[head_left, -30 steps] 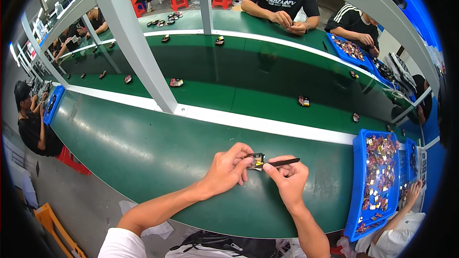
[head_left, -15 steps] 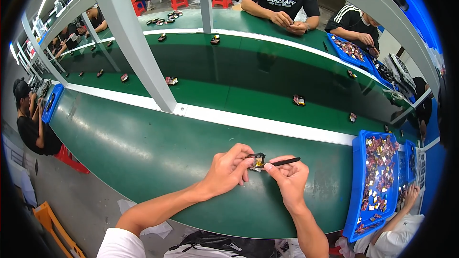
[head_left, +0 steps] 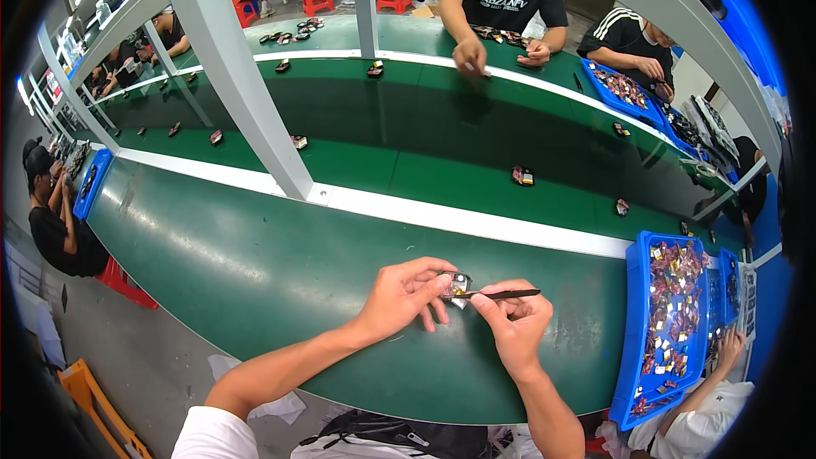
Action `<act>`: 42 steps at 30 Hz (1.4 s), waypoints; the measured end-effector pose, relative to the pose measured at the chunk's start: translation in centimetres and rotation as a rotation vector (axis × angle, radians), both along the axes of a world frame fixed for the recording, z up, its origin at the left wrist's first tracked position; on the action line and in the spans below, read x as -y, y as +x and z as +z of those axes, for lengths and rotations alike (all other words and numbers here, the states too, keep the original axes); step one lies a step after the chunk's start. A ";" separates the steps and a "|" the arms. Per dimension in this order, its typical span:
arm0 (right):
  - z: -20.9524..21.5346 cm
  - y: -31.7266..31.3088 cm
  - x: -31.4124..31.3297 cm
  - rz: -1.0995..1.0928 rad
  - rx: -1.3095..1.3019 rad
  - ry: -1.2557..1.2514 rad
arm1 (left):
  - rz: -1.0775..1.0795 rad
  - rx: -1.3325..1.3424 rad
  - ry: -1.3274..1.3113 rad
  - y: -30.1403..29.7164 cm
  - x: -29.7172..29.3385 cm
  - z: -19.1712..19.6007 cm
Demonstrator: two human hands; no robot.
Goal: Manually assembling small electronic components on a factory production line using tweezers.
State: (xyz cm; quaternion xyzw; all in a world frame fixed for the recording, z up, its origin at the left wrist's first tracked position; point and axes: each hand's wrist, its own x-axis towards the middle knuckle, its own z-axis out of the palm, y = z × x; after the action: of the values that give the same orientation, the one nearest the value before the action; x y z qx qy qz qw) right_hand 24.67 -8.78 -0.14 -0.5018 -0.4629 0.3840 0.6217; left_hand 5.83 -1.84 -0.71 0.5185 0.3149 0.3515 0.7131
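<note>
Between the thumb and fingers of my left hand (head_left: 406,296) is a small black-framed electronic part (head_left: 460,282), with a silvery and yellow inside. My right hand (head_left: 517,323) is closed around a thin black pen-shaped tool (head_left: 508,294), held nearly level. The tool's left end reaches to the lower edge of the part; whether it touches is too small to tell. Both hands are just above the green table (head_left: 280,280), close together. My left fingers hide part of the small part's left side.
A blue bin (head_left: 633,331) full of small parts stands to my right. Past a white rail (head_left: 442,215) runs a green conveyor belt (head_left: 425,172) carrying scattered parts (head_left: 523,176). A grey metal post (head_left: 242,76) rises on the left. Co-workers sit across and at both sides.
My left hand has tilted the part so its inside shows more. The tool lies flatter. Parts on the belt have shifted slightly left, and the person opposite has reached a hand toward the belt.
</note>
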 end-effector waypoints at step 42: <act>0.0 1.2 0.4 -0.145 0.344 0.205 | 0.002 0.076 -0.001 1.6 0.4 0.6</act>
State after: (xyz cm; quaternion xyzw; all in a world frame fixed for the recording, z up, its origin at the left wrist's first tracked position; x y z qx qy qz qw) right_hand 25.87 -9.18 -0.14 -0.5262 -0.5614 0.1977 0.6074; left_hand 7.45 -2.21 -0.07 0.5040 0.2882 0.3718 0.7243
